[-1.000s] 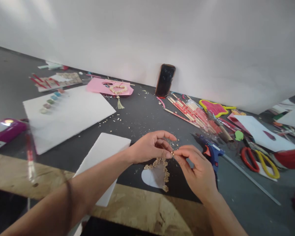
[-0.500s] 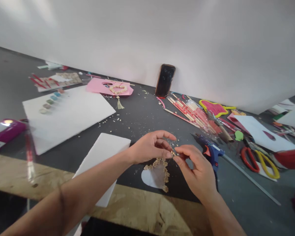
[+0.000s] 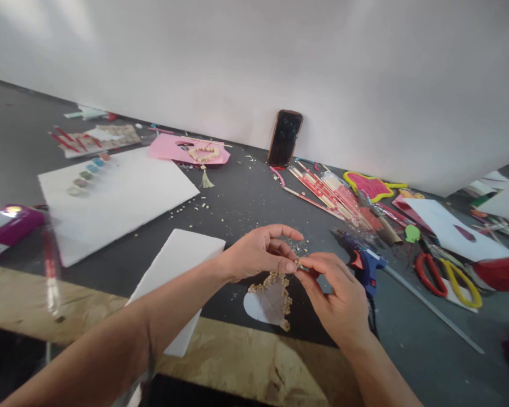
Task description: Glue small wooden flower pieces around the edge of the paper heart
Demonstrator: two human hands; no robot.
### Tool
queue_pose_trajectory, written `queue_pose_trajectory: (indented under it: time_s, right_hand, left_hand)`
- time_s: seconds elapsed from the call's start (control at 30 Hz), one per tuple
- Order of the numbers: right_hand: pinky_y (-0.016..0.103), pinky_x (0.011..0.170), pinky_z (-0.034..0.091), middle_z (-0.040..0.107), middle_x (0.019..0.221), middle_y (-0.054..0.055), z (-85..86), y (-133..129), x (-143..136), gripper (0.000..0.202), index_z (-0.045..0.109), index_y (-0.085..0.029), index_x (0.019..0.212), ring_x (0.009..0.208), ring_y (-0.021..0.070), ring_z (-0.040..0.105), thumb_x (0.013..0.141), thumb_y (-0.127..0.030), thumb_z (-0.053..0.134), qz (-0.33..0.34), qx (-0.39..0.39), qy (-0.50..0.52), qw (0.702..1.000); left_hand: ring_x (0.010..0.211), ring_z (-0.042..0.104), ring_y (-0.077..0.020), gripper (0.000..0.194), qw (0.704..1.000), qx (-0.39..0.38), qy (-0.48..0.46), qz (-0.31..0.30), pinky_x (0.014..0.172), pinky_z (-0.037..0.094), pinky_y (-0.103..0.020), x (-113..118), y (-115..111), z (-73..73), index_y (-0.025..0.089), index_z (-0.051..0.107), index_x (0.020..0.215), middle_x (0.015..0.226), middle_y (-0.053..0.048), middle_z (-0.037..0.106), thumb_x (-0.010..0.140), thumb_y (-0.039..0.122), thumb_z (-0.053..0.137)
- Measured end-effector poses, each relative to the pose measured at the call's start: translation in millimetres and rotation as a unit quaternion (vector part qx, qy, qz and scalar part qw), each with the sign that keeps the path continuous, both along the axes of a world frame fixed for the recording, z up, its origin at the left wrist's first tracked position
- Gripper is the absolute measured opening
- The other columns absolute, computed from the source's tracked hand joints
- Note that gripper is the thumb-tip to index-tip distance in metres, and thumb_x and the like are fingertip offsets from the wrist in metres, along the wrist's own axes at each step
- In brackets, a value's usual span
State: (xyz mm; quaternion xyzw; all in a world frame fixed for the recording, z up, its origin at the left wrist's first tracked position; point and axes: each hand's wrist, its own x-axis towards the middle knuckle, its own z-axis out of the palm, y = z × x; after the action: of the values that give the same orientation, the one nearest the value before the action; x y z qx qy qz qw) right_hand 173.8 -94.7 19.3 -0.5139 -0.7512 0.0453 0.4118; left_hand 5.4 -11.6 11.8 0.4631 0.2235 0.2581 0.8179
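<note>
Table [image 3: 237, 198]: dark.
Right hand [image 3: 337, 294]: thumb and forefinger pinched on the beads.
Left hand [image 3: 265, 254]: half open, thumb at the beads; grip unclear.
Card [image 3: 263, 306]: by near edge, long axis roughly crosswise to it, beaded corner nearward.
Beads [image 3: 298, 264]: between both hands.

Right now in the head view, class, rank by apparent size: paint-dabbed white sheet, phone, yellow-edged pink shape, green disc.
1. Paint-dabbed white sheet
2. Phone and yellow-edged pink shape: too alike to rank
3. Green disc
</note>
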Motion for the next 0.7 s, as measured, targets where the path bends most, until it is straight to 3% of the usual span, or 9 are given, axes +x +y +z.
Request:
queue_pose_trajectory:
  time_s: [0.53,0.7]
  right_hand:
    - [0.021,0.068,0.050,0.063,0.090,0.002,-0.8,-0.7,0.3,0.019,0.061,-0.021,0.097,0.076,0.0102,0.061,0.083,-0.009,0.058,0.032,-0.019,0.021,0.999]
    - [0.024,0.065,0.051,0.064,0.089,0.003,-1.0,0.1,-0.5,0.025,0.059,-0.022,0.106,0.071,0.0115,0.060,0.083,-0.012,0.059,0.023,-0.031,0.037,0.999]
  left_hand:
    - [0.065,0.060,-0.0095,0.049,1.000,-0.001,0.010,0.006,0.065,0.045,-0.024,-0.4,0.9,-0.3,0.017,0.057,0.107,0.073,0.001,0.065,0.064,0.013,0.078]
    - [0.067,0.060,-0.0097,0.050,1.000,-0.005,-0.002,0.008,0.066,0.046,-0.024,-0.2,0.7,-2.4,0.017,0.057,0.109,0.075,0.000,0.065,0.064,0.014,0.078]
